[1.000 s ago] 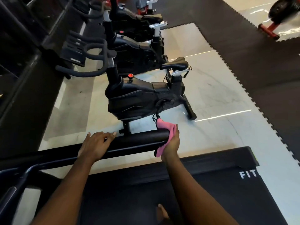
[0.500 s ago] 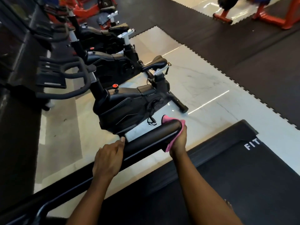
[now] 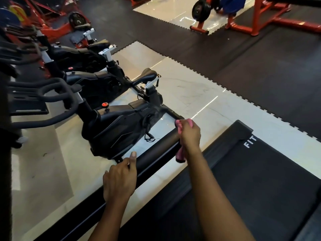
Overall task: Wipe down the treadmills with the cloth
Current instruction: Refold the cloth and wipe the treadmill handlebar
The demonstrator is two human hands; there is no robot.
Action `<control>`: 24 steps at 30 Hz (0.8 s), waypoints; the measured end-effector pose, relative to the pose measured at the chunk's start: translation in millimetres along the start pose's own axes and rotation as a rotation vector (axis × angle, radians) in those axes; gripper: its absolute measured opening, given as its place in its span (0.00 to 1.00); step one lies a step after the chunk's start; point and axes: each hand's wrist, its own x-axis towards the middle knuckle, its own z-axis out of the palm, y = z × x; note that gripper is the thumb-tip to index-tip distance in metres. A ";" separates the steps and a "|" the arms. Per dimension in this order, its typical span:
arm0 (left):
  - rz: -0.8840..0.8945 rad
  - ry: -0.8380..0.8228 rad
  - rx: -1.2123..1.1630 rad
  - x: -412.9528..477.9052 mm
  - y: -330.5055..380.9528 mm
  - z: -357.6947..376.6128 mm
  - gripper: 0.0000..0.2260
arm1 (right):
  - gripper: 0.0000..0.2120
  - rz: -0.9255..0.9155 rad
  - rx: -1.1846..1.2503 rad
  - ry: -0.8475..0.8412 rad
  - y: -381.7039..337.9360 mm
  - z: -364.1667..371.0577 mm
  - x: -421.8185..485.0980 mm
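Gripping a pink cloth (image 3: 180,156) against the far end of the padded handrail (image 3: 156,151), a person's right hand (image 3: 190,134) has its fingers curled tight round the fabric. One fold of the cloth shows above the knuckles and a rolled end hangs below the wrist, on the near side of the rail. Farther back along the same rail, the left hand (image 3: 119,181) holds the bar, fingers wrapped over its far side and thumb lying straight along the foam padding. The two hands are apart, with a bare length of padding between them.

The handrail belongs to a black treadmill (image 3: 269,185), whose belt fills the lower right of the view beneath the right forearm. White letters reading FIT (image 3: 250,141) mark its rear corner.

Beyond the rail, a row of black exercise bikes (image 3: 118,126) stands on a glossy pale tiled floor (image 3: 191,94). The nearest has an orange-red knob (image 3: 104,104) on its frame, and its saddle (image 3: 145,78) points toward the right. Dark interlocking rubber mats (image 3: 251,75) border the tiles. Red-orange steel gym frames (image 3: 257,20) stand at the top of the view, with a black weight plate (image 3: 199,11) beside them.
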 end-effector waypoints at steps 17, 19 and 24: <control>-0.014 0.004 0.044 0.3 4.8 -1.4 0.38 | 0.24 0.252 0.422 -0.429 30.7 -6.8 28.2; -0.023 0.008 0.050 0.1 5.8 -1.6 0.39 | 0.29 0.409 0.478 -0.442 49.8 -2.2 31.8; -0.053 0.020 0.026 1.6 3.3 0.5 0.43 | 0.32 0.518 0.689 -0.302 69.3 9.1 -21.9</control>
